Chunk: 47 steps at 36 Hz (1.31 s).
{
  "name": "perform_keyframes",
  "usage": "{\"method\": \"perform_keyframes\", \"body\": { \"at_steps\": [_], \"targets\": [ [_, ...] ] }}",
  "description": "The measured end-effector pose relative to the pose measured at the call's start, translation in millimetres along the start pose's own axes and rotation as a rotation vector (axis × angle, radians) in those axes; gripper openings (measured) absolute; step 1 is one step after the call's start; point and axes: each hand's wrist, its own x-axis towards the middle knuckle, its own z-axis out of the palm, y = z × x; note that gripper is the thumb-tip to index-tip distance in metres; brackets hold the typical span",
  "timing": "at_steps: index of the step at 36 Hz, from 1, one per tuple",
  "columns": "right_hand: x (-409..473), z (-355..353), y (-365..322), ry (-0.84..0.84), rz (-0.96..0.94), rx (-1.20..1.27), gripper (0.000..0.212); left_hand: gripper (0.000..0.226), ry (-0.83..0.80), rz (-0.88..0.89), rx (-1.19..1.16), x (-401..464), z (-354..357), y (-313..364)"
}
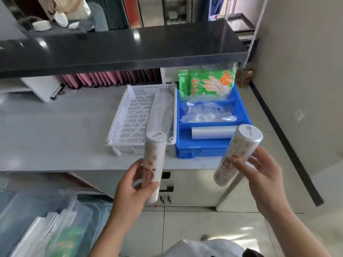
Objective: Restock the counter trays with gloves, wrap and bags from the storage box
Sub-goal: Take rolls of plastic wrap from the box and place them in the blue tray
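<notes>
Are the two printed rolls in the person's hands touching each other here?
Apart. The head view shows the roll in the left hand and the roll in the right hand with counter edge and blue tray visible between them.

Two wrap rolls, one per hand: left roll (pixel 153 167) and right roll (pixel 235 156) both white w/ orange-brown printed blotches, pale grey-white end caps w/ small dark logo. Perforated tray (pixel 130 117) white, slot pattern all over. Divided tray (pixel 211 145) bright blue; in it a glove pack (pixel 207 84) green w/ orange round badge + hand outlines, clear loose bags (pixel 206 114), a silvery-clear roll (pixel 211 132). Bench (pixel 55 130) pale grey. Upper shelf (pixel 120 47) glossy black. Folders (pixel 111 78) behind: pink.
</notes>
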Motion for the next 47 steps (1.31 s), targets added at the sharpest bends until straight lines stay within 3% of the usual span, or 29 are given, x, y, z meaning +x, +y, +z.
{"method": "perform_keyframes", "body": {
  "at_steps": [4, 11, 17, 20, 23, 26, 33, 39, 47],
  "targets": [
    [6, -35, 2, 0.043, 0.018, -0.008, 0.038, 0.074, -0.067, 0.089, 0.125, 30, 28, 40],
    [-1, -69, 8, 0.167, 0.050, 0.006, 0.040, 0.075, -0.293, 0.257, 0.576, 101, 83, 110],
    [-18, -87, 3, 0.333, 0.061, -0.033, 0.041, 0.067, -0.559, 0.415, 1.105, 149, 160, 114],
    [-28, -96, -5, 0.405, 0.053, -0.062, 0.041, 0.068, -0.646, 0.412, 1.217, 168, 182, 106],
    [-36, -99, -9, 0.472, 0.051, -0.087, 0.039, 0.065, -0.718, 0.363, 1.246, 185, 192, 98],
    [-39, -94, -3, 0.511, 0.084, -0.084, 0.040, 0.045, -0.756, 0.351, 1.175, 196, 201, 88],
    [-32, -68, -2, 0.453, 0.096, -0.130, 0.037, 0.029, -0.729, 0.288, 1.085, 203, 186, 73],
    [-14, -53, -4, 0.384, 0.116, -0.152, 0.037, 0.029, -0.728, 0.175, 1.061, 188, 149, 55],
    [23, -37, -16, 0.283, 0.084, -0.204, 0.036, 0.039, -0.698, 0.102, 0.861, 182, 153, 54]
  ]
}}
